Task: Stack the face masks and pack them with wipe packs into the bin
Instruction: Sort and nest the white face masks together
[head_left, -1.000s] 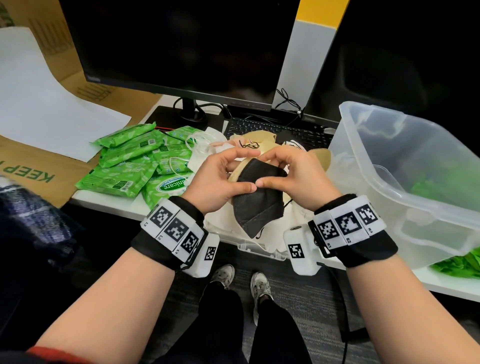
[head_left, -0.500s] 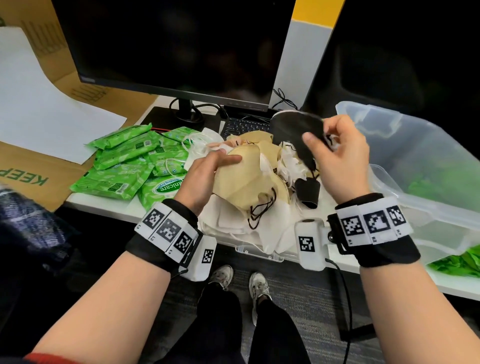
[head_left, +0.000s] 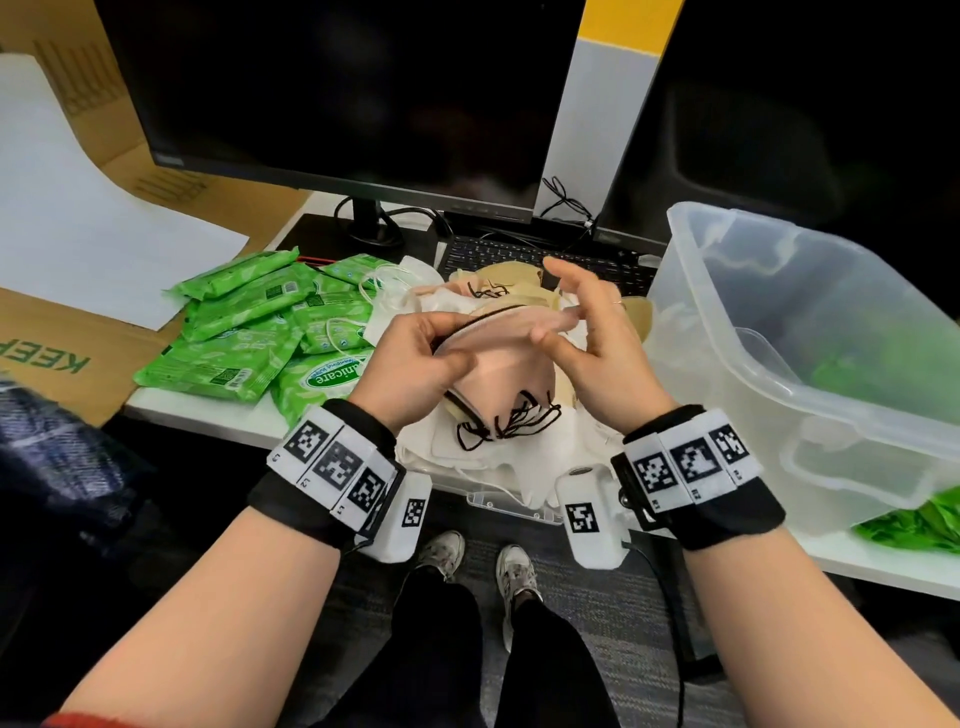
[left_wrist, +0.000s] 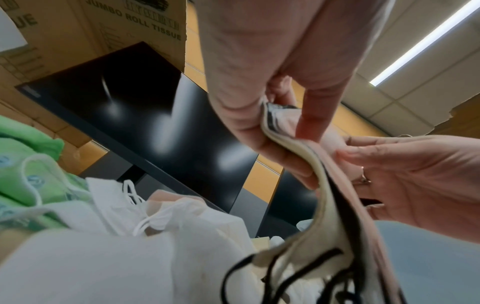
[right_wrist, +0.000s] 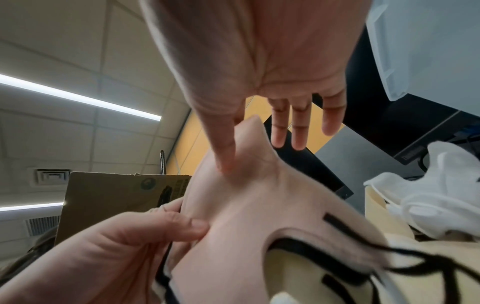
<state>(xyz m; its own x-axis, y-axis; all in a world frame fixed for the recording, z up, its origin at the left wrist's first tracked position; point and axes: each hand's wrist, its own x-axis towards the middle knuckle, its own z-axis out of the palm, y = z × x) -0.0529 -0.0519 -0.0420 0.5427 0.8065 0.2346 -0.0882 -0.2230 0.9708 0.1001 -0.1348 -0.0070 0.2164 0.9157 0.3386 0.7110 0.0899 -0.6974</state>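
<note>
- The left hand (head_left: 415, 364) grips one edge of a small stack of face masks (head_left: 498, 364), thumb on the pink top mask and fingers curled under; the left wrist view shows a cream, a dark and a pink layer pressed together in that grip.
- The right hand (head_left: 587, 348) holds the pink mask's far corner between thumb and forefinger, the other three fingers spread straight and touching nothing, as the right wrist view shows.
- The stack is held above the loose pile of white and tan masks (head_left: 498, 452) at the near edge of the tabletop (head_left: 208, 410), its black ear loops (head_left: 506, 423) dangling toward 6 o'clock.
- Green wipe packs (head_left: 249, 338) lie in a heap at 9 o'clock from the hands, touching the pile.
- The clear plastic bin (head_left: 810, 364) stands at 3 o'clock from the hands, tilted, with something green seen through its wall.
- At 12 o'clock a dark monitor (head_left: 337, 88) stands behind a keyboard (head_left: 509, 254); cardboard (head_left: 47, 358) and a white sheet (head_left: 78, 223) lie at 10 o'clock.
</note>
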